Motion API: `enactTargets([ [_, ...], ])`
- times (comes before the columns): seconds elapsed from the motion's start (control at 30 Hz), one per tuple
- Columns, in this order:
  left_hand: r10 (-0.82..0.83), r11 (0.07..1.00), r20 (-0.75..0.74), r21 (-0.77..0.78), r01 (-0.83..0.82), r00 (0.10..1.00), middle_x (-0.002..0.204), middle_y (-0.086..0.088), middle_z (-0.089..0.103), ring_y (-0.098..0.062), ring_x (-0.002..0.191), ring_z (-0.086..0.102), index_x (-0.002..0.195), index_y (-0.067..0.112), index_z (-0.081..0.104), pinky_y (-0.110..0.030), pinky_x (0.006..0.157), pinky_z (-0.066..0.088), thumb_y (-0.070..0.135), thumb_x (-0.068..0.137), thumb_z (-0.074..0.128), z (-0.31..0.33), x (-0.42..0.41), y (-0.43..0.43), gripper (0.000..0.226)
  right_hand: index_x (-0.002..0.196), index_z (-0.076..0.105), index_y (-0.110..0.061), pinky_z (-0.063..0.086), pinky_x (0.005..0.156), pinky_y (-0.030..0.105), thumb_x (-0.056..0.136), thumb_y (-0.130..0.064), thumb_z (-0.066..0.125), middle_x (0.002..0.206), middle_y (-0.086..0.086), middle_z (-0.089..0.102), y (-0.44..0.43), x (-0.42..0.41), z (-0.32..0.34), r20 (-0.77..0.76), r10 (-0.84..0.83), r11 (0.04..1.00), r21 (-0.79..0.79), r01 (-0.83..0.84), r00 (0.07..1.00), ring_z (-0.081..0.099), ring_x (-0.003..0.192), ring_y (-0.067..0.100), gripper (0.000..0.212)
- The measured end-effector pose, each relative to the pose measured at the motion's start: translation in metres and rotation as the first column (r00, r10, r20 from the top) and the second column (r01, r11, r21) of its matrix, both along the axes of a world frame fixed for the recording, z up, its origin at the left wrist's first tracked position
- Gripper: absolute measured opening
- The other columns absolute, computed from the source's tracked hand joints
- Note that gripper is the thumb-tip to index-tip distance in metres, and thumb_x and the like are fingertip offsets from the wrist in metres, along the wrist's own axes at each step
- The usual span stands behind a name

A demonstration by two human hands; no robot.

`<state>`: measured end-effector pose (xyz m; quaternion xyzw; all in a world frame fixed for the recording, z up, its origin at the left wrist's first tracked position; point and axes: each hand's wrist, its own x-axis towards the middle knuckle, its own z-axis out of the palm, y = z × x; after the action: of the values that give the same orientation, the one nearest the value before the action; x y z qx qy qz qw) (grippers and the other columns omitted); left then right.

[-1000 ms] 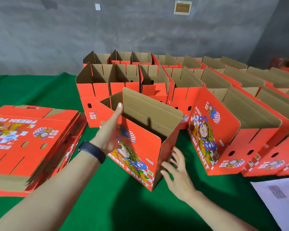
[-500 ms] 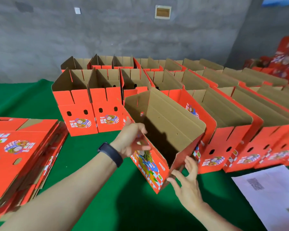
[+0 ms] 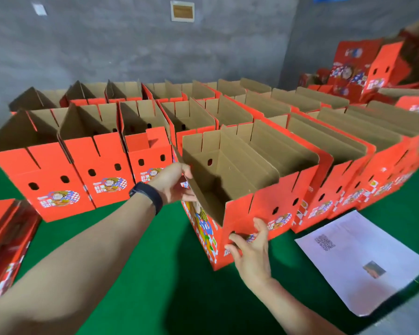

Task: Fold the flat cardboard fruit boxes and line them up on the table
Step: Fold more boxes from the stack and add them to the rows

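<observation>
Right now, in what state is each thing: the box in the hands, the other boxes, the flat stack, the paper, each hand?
held box: folded up, top open
other boxes: upright in rows, tops open
flat stack: unfolded, lying flat
paper: lying flat
left hand: grips the held box's side wall
right hand: fingers spread against its front face

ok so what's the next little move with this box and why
Probably push the open box straight back until its front sits level with the neighbouring box on its right. It looks fully folded, yet it stands out ahead of that neighbour. The left hand grips its side wall and the right hand lies flat on its front, well placed to push.
</observation>
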<state>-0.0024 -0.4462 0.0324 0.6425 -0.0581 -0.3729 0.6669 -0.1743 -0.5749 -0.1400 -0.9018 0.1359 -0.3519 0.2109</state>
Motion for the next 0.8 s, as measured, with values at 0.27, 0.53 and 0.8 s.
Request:
enactTargets([
  [0.27, 0.006, 0.986, 0.024, -0.168, -0.002, 1.000, 0.128, 0.003, 0.049, -0.022, 0.101, 0.060, 0.144, 0.040, 0.026, -0.040, 0.083, 0.051, 0.032, 0.095, 0.052, -0.014, -0.007, -0.034, 0.055, 0.078, 0.076, -0.011, 0.051, 0.083, 0.061, 0.053, -0.004, 0.092, 0.118, 0.038, 0.048, -0.014, 0.024, 0.016, -0.048, -0.105, 0.994, 0.021, 0.106, 0.993, 0.056, 0.096, 0.057, 0.030],
  [0.53, 0.003, 1.000, 0.349, 0.018, -0.010, 0.937, 0.128, -0.003, 0.053, -0.012, 0.092, 0.055, 0.151, 0.028, 0.021, -0.023, 0.062, 0.052, 0.023, 0.095, 0.056, -0.021, -0.025, -0.033, 0.067, 0.107, 0.068, -0.008, 0.047, 0.090, 0.057, 0.071, -0.007, 0.082, 0.127, 0.027, 0.050, -0.002, 0.014, -0.009, -0.015, -0.137, 0.989, -0.062, 0.135, 0.991, 0.049, 0.112, 0.043, 0.039],
  [0.8, -0.200, 0.978, 0.485, 0.152, 0.143, 0.851, 0.103, -0.006, 0.053, -0.019, 0.086, 0.051, 0.146, 0.023, 0.032, -0.016, 0.060, 0.046, 0.009, 0.097, 0.050, -0.024, -0.032, 0.008, 0.054, 0.118, 0.063, -0.003, 0.047, 0.082, 0.036, 0.069, 0.009, 0.069, 0.094, 0.012, 0.067, 0.022, 0.026, 0.015, -0.082, 0.042, 0.993, -0.110, -0.051, 0.996, 0.058, 0.090, 0.027, 0.051],
])
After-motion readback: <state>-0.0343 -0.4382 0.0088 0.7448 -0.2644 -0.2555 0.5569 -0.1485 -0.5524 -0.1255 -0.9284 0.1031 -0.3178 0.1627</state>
